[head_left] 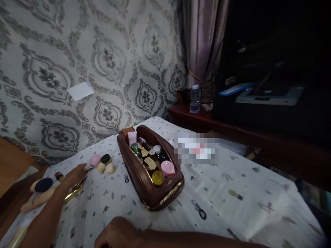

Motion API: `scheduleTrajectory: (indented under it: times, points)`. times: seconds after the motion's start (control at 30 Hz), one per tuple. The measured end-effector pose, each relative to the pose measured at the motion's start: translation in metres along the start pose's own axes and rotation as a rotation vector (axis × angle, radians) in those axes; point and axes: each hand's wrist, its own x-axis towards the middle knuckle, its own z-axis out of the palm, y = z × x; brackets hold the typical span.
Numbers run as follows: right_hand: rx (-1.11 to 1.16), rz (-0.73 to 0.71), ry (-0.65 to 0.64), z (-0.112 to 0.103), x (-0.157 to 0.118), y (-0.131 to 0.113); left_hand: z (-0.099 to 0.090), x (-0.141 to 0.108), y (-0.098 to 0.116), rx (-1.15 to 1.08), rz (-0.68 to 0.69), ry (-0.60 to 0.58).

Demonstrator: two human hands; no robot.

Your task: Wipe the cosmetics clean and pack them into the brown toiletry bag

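Note:
On the left, my left hand (77, 175) reaches over the bed sheet beside a pink-lidded jar (95, 160). Its fingers are closed around a pale, shiny piece too blurred to name. Close by stand a dark-lidded jar (106, 158) and two small cream-coloured jars (110, 168). In the middle sits a brown cosmetic bag (134, 174), unzipped. Inside it are a pink jar (168, 168), a yellow-lidded jar (157, 177), a pink tube (132, 137) and several other cosmetics. My right hand (117, 231) is curled in front of the bag, its fingertips hidden.
A gold tube (73, 193), a dark blue round lid (43, 185) and other cosmetics lie near my left forearm. Behind the bag's right side is a blurred-out item (196, 148). A water bottle (195, 99) stands on a reddish-brown wooden ledge (181, 112). The patterned wall rises behind.

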Motion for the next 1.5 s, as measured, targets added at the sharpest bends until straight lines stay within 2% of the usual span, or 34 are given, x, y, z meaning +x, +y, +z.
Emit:
scheduleTrajectory:
  times: [0.13,0.3,0.37,0.43,0.53,0.6,0.67,0.77,0.87,0.93,1.0,1.1,1.2,1.3,1.4,1.5]
  points:
    - [-0.030,0.023,-0.059,-0.001,0.006,0.003,-0.002,-0.004,0.007,0.097,0.000,-0.055]
    - [-0.006,-0.014,0.076,0.003,-0.003,0.000,-0.019,-0.028,0.012,0.173,-0.054,0.041]
    - [0.005,-0.030,0.178,0.003,-0.009,-0.003,-0.032,-0.039,0.012,0.178,-0.070,0.115]
    - [-0.014,-0.035,0.338,0.001,-0.014,-0.007,-0.046,-0.054,0.013,0.173,-0.037,0.230]
    - [-0.024,-0.078,0.639,-0.003,-0.021,-0.015,-0.060,-0.091,0.023,0.174,0.127,0.424]
    - [-0.015,-0.127,0.812,-0.007,-0.024,-0.019,-0.057,-0.126,0.038,0.160,0.265,0.405]
    - [-0.033,-0.172,0.891,-0.009,-0.024,-0.020,-0.042,-0.163,0.057,0.146,0.337,0.356]
    - [-0.126,-0.172,0.812,-0.006,-0.020,-0.013,-0.009,-0.215,0.082,0.104,0.414,0.242]
    - [-0.238,-0.090,0.649,-0.001,-0.016,-0.005,0.017,-0.255,0.087,0.014,0.435,0.291]
    - [-0.291,-0.053,0.551,0.001,-0.015,-0.004,0.025,-0.276,0.082,-0.052,0.389,0.315]
    - [-0.342,-0.040,0.477,0.001,-0.016,-0.006,0.028,-0.294,0.074,-0.092,0.350,0.291]
    - [-0.470,-0.022,0.384,0.001,-0.019,-0.011,0.030,-0.310,0.064,-0.150,0.319,0.297]
    - [-0.581,0.018,0.334,0.004,-0.019,-0.014,0.031,-0.311,0.065,-0.326,0.310,0.402]
    - [-0.611,0.036,0.297,0.005,-0.018,-0.013,0.027,-0.293,0.077,-0.456,0.339,0.485]
    - [-0.620,0.066,0.258,0.004,-0.017,-0.013,0.024,-0.264,0.087,-0.415,0.402,0.523]
    - [-0.618,0.094,0.246,0.002,-0.017,-0.013,0.027,-0.234,0.080,-0.275,0.411,0.451]
